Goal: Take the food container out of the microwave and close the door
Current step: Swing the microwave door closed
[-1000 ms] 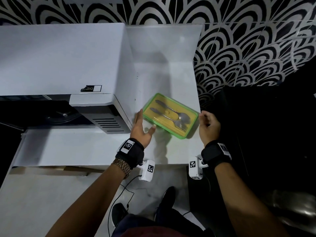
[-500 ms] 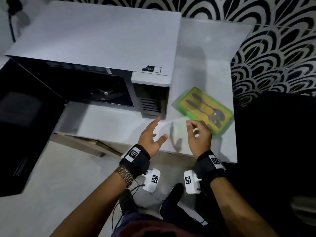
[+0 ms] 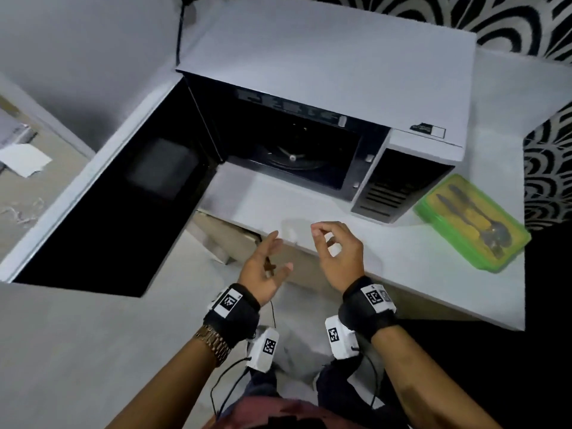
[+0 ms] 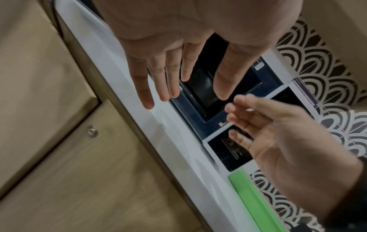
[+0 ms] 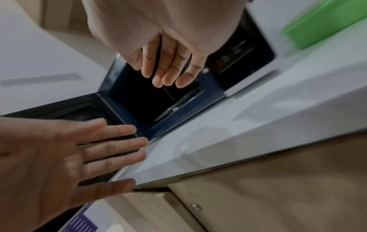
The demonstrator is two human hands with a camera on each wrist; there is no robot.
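The green food container [image 3: 472,222], with cutlery under its clear lid, lies on the white counter [image 3: 418,274] to the right of the white microwave [image 3: 325,57]. The microwave door [image 3: 123,205] stands wide open to the left, and the dark cavity [image 3: 291,150] shows only the turntable. My left hand [image 3: 267,264] hovers over the counter's front edge, fingers straight, holding nothing. My right hand [image 3: 334,252] is beside it, fingers loosely curled and empty. The wrist views show the left hand [image 4: 178,70] and right hand [image 5: 168,66] empty in front of the cavity, with the container's edge [image 4: 252,200] off to the side.
A wooden cabinet front [image 4: 79,157] sits below the counter. A black-and-white patterned wall [image 3: 544,181] runs behind and to the right. The open door juts out over the floor on my left. A white paper [image 3: 24,159] lies at the far left.
Both hands have moved left, away from the container resting on the counter, to the front of the microwave opening. The head view has swung left, bringing the open door into sight.
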